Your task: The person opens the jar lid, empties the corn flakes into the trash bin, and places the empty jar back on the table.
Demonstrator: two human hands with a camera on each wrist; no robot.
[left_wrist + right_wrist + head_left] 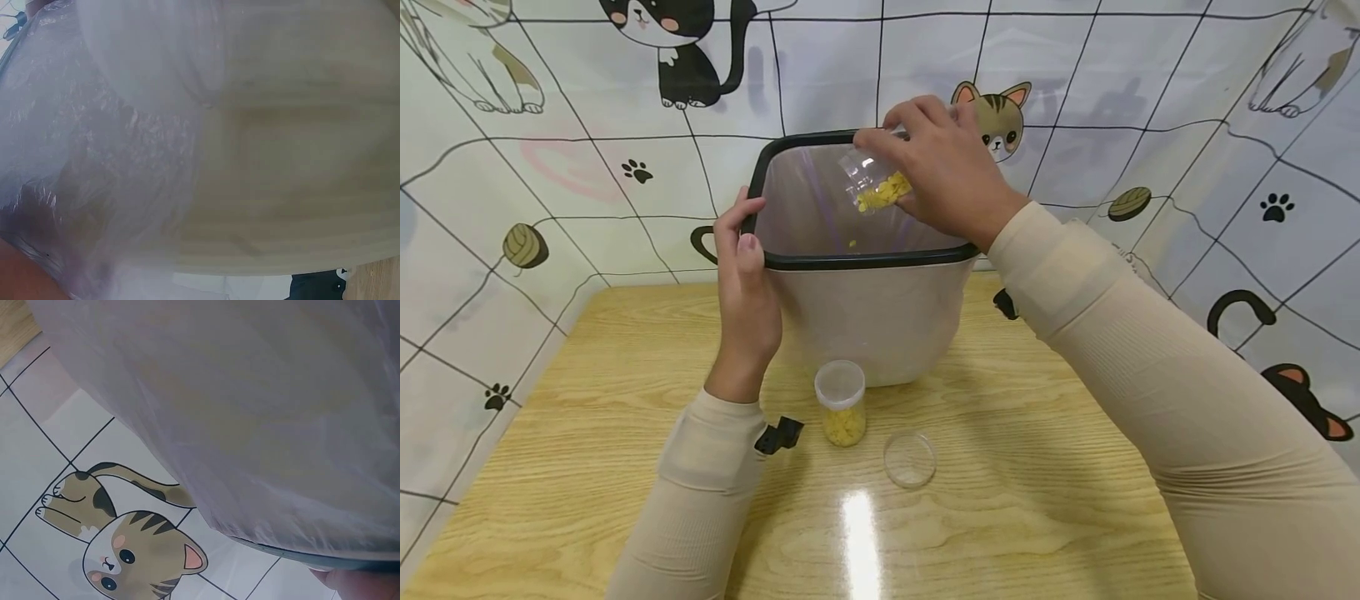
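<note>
Pouring step, apparently
Right hand (946, 171) grips tilted jar (859, 173); left hand (747, 292) holds bin (872, 321) at left (next, probably, tip further).

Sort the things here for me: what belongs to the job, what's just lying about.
Belongs to the job:
right hand, holding the clear container of yellow pieces
left hand, on the rim
bin, below the container

Lying about, seemingly:
jar, untouched, more yellow pieces inside
round lid, perhaps the container's
</note>
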